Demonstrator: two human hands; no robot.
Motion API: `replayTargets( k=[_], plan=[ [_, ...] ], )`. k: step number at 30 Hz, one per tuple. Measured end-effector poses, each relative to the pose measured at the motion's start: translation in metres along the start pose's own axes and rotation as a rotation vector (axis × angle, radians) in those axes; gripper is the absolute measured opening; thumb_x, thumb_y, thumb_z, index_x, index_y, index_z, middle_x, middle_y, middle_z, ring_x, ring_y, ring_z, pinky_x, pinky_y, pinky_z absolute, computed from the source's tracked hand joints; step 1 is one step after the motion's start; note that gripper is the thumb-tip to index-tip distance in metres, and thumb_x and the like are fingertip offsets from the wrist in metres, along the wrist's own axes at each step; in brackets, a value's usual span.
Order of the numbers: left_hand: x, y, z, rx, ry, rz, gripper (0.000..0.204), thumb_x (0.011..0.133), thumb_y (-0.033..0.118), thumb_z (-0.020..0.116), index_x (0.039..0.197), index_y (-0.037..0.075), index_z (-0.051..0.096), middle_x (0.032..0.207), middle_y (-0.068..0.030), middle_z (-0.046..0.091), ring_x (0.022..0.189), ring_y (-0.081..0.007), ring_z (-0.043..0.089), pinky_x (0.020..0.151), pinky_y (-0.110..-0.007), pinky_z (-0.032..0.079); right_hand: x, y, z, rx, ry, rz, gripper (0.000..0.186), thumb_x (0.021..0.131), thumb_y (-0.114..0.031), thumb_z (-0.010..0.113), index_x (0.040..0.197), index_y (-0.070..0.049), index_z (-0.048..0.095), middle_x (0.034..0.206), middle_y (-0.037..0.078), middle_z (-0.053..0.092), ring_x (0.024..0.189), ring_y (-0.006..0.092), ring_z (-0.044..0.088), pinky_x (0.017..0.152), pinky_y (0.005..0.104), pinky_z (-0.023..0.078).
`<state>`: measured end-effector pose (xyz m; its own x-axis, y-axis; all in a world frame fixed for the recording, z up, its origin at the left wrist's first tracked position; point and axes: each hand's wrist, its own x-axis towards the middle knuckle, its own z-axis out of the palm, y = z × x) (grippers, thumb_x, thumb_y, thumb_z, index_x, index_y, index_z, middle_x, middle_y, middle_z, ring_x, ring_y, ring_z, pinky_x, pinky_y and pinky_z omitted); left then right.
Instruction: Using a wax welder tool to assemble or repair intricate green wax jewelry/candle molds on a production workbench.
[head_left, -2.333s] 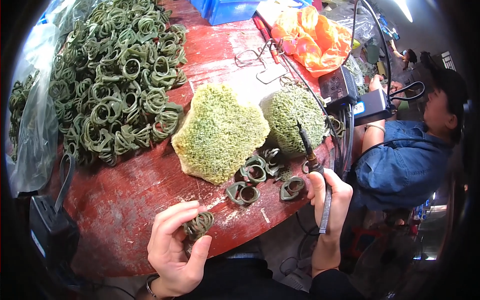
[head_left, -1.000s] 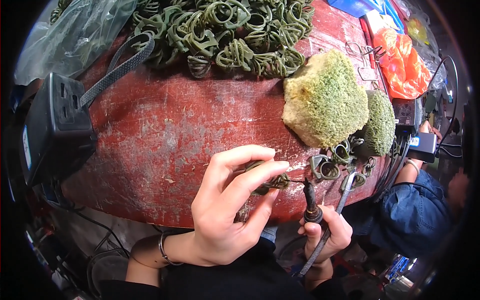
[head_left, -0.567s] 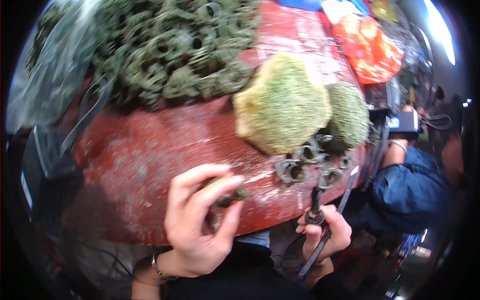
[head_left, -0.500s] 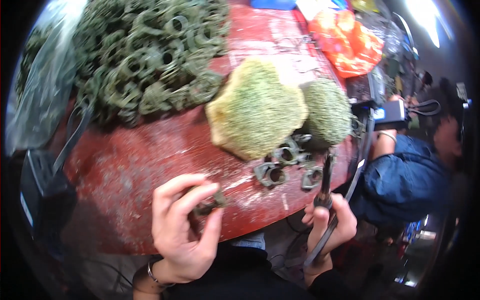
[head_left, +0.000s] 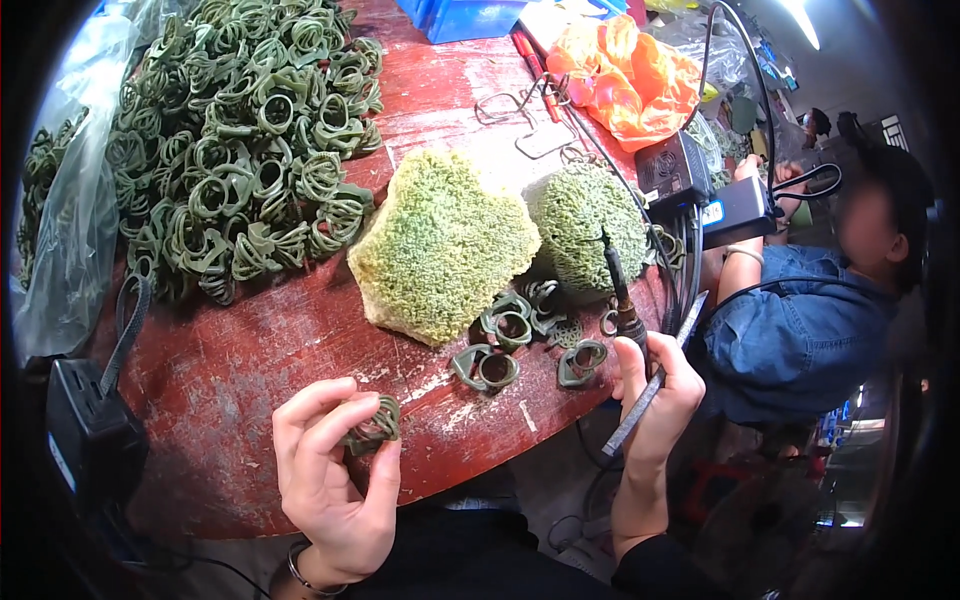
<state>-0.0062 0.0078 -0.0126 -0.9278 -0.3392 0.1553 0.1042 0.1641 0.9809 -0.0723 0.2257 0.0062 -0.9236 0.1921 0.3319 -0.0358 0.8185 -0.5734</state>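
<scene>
Near the table's front edge, my left hand [head_left: 335,480] pinches a dark green openwork ring piece [head_left: 375,425]. My right hand [head_left: 655,395] grips a thin dark pen-like tool [head_left: 620,290], together with a flat grey strip [head_left: 635,410]. The tool's tip lies over the rounded green porous block [head_left: 585,205]; whether it touches is unclear. A larger pale yellow-green porous block [head_left: 440,245] lies left of that. Several loose green ring pieces [head_left: 497,370] lie below the two blocks. A big heap of similar green rings [head_left: 240,170] covers the back left.
Red worn table [head_left: 230,400]; plastic sheet [head_left: 70,260] and black device with strap [head_left: 90,420] left; blue bin [head_left: 455,15], orange bag [head_left: 625,85], black power boxes [head_left: 670,180] with cables behind. A co-worker in a blue shirt [head_left: 795,340] is at right.
Since a second ago, the tool has left the ring in my left hand and risen toward the rounded block. My left hand has moved left with the ring, and the view has shifted.
</scene>
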Motion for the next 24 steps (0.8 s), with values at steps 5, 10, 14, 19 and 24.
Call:
replayTargets(
  k=[5, 10, 14, 19, 24],
  plan=[
    [-0.002, 0.000, -0.002, -0.036, -0.006, -0.046, 0.035, 0.069, -0.014, 0.052, 0.103, -0.004, 0.050, 0.114, -0.0133, 0.039, 0.099, -0.0158, 0.046, 0.087, -0.028, 0.040, -0.001, 0.000, 0.003, 0.008, -0.012, -0.005, 0.020, 0.072, -0.009, 0.071, 0.079, 0.005, 0.058, 0.060, 0.011, 0.055, 0.050, 0.0156, 0.051, 0.050, 0.0264, 0.041],
    [-0.004, -0.006, -0.005, -0.047, 0.014, -0.004, 0.038, 0.066, -0.016, 0.058, 0.101, -0.003, 0.054, 0.111, -0.0157, 0.041, 0.097, -0.0201, 0.050, 0.079, -0.028, 0.047, -0.008, 0.002, 0.007, 0.180, 0.024, 0.060, 0.012, 0.076, -0.006, 0.065, 0.079, 0.004, 0.059, 0.056, 0.003, 0.052, 0.045, 0.0062, 0.047, 0.042, 0.0206, 0.035],
    [0.002, -0.004, -0.002, -0.033, 0.060, 0.031, 0.039, 0.066, -0.012, 0.063, 0.103, -0.001, 0.057, 0.103, -0.0132, 0.052, 0.084, -0.0163, 0.055, 0.071, -0.024, 0.047, -0.035, -0.006, -0.009, 0.228, -0.095, -0.144, 0.024, 0.078, -0.020, 0.062, 0.078, 0.004, 0.059, 0.058, 0.007, 0.053, 0.046, 0.0136, 0.051, 0.043, 0.0227, 0.038],
    [0.000, -0.004, 0.000, -0.134, 0.126, -0.090, 0.043, 0.067, -0.010, 0.063, 0.109, -0.003, 0.052, 0.105, -0.0148, 0.053, 0.092, -0.0212, 0.057, 0.076, -0.027, 0.048, -0.058, -0.026, 0.004, 0.361, -0.509, -0.246, 0.036, 0.075, -0.029, 0.069, 0.084, 0.004, 0.058, 0.067, 0.011, 0.060, 0.056, 0.0211, 0.059, 0.051, 0.0265, 0.046],
    [-0.005, -0.011, -0.008, -0.085, -0.030, -0.052, 0.050, 0.070, -0.018, 0.053, 0.117, -0.008, 0.038, 0.114, -0.0150, 0.042, 0.104, -0.0191, 0.048, 0.088, -0.028, 0.042, -0.061, -0.026, 0.018, 0.331, -0.484, -0.315, 0.044, 0.080, -0.037, 0.061, 0.080, 0.007, 0.057, 0.055, 0.006, 0.055, 0.047, 0.0109, 0.053, 0.045, 0.0195, 0.040]
  ],
)
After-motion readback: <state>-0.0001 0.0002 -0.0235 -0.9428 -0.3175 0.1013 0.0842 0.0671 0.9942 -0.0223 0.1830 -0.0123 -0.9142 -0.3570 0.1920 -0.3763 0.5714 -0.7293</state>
